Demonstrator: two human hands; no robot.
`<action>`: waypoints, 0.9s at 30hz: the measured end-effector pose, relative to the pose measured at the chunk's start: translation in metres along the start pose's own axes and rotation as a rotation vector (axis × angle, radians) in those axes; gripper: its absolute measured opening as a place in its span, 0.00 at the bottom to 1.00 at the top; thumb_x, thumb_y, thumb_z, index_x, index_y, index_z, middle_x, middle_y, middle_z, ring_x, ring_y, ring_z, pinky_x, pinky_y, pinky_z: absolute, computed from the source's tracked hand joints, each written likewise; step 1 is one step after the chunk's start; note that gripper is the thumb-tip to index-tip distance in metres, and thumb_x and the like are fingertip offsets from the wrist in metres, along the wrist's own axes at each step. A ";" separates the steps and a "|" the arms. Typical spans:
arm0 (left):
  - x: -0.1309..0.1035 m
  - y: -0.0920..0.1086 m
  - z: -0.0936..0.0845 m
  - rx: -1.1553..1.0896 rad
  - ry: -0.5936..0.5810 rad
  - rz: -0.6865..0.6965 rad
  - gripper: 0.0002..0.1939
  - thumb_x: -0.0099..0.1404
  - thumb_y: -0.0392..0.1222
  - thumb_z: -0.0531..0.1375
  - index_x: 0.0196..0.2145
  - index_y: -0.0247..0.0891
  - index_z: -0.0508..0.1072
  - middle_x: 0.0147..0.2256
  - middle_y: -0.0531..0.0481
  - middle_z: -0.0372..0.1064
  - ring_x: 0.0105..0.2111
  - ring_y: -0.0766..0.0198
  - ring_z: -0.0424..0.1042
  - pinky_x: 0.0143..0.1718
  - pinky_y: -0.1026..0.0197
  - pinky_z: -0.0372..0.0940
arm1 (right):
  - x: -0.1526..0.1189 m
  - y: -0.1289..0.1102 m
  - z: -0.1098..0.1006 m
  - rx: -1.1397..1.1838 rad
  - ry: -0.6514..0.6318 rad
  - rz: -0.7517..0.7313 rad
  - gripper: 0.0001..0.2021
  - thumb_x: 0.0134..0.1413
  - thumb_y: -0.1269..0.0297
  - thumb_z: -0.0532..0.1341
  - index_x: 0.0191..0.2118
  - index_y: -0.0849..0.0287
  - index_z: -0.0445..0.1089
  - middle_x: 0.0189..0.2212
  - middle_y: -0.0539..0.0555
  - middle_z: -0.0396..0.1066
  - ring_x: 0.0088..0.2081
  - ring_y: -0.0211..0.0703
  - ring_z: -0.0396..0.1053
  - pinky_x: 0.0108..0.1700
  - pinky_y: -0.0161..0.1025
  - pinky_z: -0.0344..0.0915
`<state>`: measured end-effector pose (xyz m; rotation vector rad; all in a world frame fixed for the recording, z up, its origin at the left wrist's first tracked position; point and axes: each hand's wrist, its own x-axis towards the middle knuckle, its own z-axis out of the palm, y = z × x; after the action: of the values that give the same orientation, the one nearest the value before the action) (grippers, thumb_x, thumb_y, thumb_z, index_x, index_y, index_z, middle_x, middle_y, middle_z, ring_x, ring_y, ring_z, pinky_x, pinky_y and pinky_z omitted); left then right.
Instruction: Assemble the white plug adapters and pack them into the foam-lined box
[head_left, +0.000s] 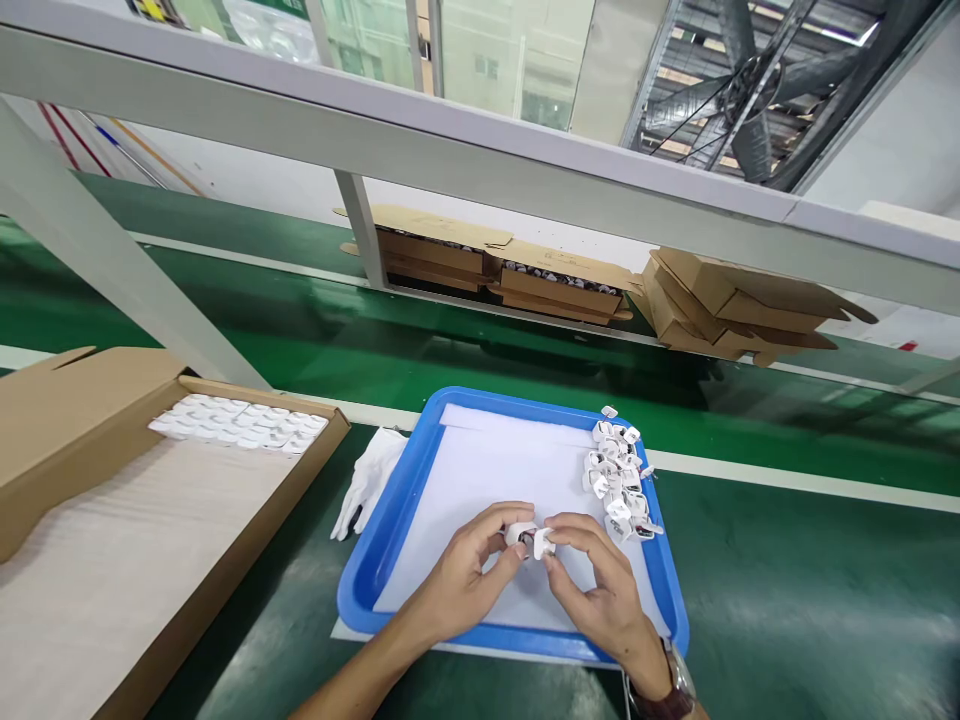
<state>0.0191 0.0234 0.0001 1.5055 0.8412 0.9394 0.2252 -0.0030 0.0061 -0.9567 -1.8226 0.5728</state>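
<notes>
Over a blue tray (pixel 409 520) lined with a white sheet (pixel 487 480), both my hands hold small white plastic parts close together. Between the thumb and fingers of my left hand (pixel 469 570) is a rounded white housing (pixel 519 533) with something dark inside. My right hand (pixel 600 585) pinches a smaller white piece (pixel 543 543) right beside it. Whether the two pieces are joined I cannot tell. Along the tray's right side lies a heap of similar white parts (pixel 616 475), some with dark and reddish bits showing.
A white glove (pixel 371 480) lies left of the tray. Further left, an open cardboard box (pixel 225 570) holds rows of white pieces (pixel 240 422) at its far end. A metal frame bar (pixel 450 150) crosses ahead, with cardboard boxes (pixel 555 290) on the floor beyond and a large fan (pixel 750 85).
</notes>
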 end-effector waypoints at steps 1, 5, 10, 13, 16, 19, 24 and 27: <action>0.000 0.000 0.001 -0.001 0.011 0.037 0.15 0.73 0.42 0.57 0.54 0.39 0.73 0.52 0.40 0.72 0.50 0.54 0.74 0.48 0.56 0.73 | 0.000 0.001 0.000 -0.003 -0.007 -0.019 0.18 0.63 0.78 0.61 0.54 0.53 0.71 0.50 0.59 0.74 0.52 0.49 0.74 0.52 0.46 0.74; 0.002 -0.006 0.005 0.082 0.102 0.135 0.12 0.71 0.37 0.58 0.51 0.40 0.75 0.47 0.42 0.72 0.44 0.58 0.76 0.43 0.59 0.75 | -0.002 0.005 0.001 0.021 -0.004 0.013 0.18 0.66 0.77 0.58 0.54 0.50 0.74 0.54 0.59 0.72 0.53 0.49 0.74 0.54 0.47 0.75; 0.002 -0.013 0.008 0.337 0.343 0.319 0.14 0.68 0.33 0.61 0.50 0.41 0.77 0.49 0.43 0.72 0.47 0.57 0.76 0.47 0.57 0.74 | -0.008 0.010 0.006 0.284 0.025 0.407 0.17 0.62 0.65 0.68 0.55 0.51 0.71 0.42 0.55 0.78 0.40 0.44 0.79 0.44 0.40 0.79; 0.001 -0.013 0.008 0.405 0.364 0.399 0.15 0.67 0.32 0.63 0.50 0.41 0.78 0.49 0.43 0.71 0.48 0.57 0.76 0.49 0.56 0.74 | -0.006 0.011 0.006 0.327 0.053 0.447 0.09 0.64 0.62 0.67 0.48 0.52 0.75 0.38 0.53 0.78 0.37 0.41 0.79 0.42 0.37 0.79; 0.001 -0.014 0.008 0.440 0.339 0.436 0.16 0.68 0.31 0.63 0.52 0.41 0.78 0.49 0.42 0.71 0.49 0.57 0.75 0.49 0.56 0.75 | -0.002 0.009 0.004 0.212 0.081 0.329 0.06 0.67 0.65 0.63 0.46 0.53 0.77 0.38 0.54 0.76 0.39 0.40 0.77 0.43 0.36 0.77; 0.001 -0.016 0.009 0.468 0.341 0.454 0.17 0.68 0.30 0.63 0.52 0.41 0.78 0.50 0.42 0.69 0.49 0.57 0.75 0.47 0.57 0.75 | 0.001 0.006 0.004 0.156 0.067 0.241 0.08 0.66 0.68 0.63 0.47 0.52 0.77 0.41 0.55 0.75 0.43 0.42 0.76 0.45 0.37 0.77; 0.000 -0.018 0.011 0.461 0.320 0.471 0.16 0.68 0.29 0.62 0.51 0.41 0.79 0.49 0.42 0.67 0.45 0.59 0.77 0.40 0.62 0.76 | 0.001 0.006 0.008 0.135 0.114 0.222 0.08 0.64 0.71 0.65 0.47 0.53 0.75 0.41 0.54 0.74 0.42 0.42 0.76 0.43 0.36 0.79; 0.000 -0.016 0.011 0.440 0.317 0.444 0.16 0.68 0.31 0.63 0.52 0.41 0.78 0.48 0.43 0.69 0.46 0.58 0.76 0.45 0.59 0.75 | 0.000 0.007 0.008 0.005 0.092 0.119 0.12 0.65 0.75 0.62 0.49 0.53 0.74 0.43 0.56 0.75 0.45 0.44 0.76 0.46 0.40 0.77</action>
<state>0.0290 0.0208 -0.0169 2.0064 1.0059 1.4122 0.2207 0.0007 -0.0022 -1.0759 -1.6907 0.5965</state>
